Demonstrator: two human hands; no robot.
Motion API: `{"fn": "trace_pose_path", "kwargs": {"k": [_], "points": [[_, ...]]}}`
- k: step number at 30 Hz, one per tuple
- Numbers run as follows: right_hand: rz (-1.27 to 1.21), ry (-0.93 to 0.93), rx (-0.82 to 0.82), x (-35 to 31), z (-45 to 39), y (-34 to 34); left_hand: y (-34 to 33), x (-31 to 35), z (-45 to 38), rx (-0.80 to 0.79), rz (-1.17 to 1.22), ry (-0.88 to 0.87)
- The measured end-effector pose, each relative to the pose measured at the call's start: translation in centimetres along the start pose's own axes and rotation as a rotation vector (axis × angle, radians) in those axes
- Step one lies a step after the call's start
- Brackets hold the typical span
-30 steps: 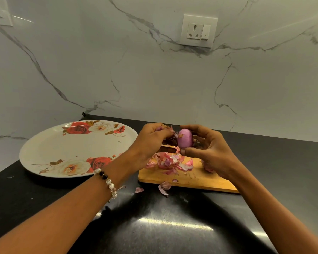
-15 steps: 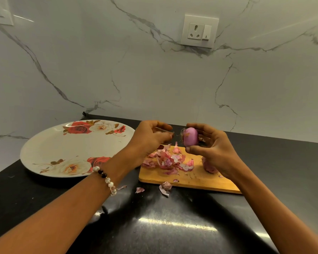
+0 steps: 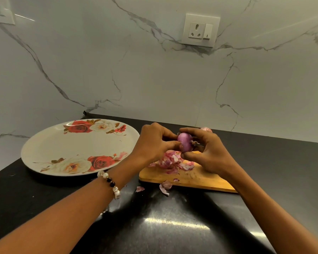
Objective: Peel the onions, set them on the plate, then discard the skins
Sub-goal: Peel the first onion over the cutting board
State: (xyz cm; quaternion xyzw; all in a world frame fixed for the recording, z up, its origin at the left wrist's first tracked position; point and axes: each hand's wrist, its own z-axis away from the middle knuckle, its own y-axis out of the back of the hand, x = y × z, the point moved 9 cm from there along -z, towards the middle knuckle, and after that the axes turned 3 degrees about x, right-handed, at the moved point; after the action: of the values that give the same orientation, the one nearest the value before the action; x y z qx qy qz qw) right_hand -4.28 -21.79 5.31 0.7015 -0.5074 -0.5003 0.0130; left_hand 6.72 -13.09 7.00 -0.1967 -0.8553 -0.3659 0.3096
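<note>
One head-worn wide-angle view, forward and down, close over the black counter toward the marble wall.

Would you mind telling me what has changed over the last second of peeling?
The left hand, which had pulled away half a second ago, has come back to the onion and touches it again. The right hand keeps its grip on the onion. The plate, cutting board and skins stayed put.

Glossy black countertop, wooden cutting board lying flat on it, floral plate resting left of the board, loose onion skin scraps on the counter touching the board's near edge
</note>
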Motion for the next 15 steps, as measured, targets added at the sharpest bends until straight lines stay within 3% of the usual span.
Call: {"fn": "trace_pose_path", "kwargs": {"k": [7, 15], "points": [[-0.108, -0.04, -0.006, 0.21, 0.16, 0.55, 0.57, -0.3, -0.34, 0.008, 0.055, -0.022], [-0.03, -0.025, 0.016, 0.31, -0.01, 0.66, 0.09, -0.16, -0.22, -0.041, 0.081, 0.002]]}}
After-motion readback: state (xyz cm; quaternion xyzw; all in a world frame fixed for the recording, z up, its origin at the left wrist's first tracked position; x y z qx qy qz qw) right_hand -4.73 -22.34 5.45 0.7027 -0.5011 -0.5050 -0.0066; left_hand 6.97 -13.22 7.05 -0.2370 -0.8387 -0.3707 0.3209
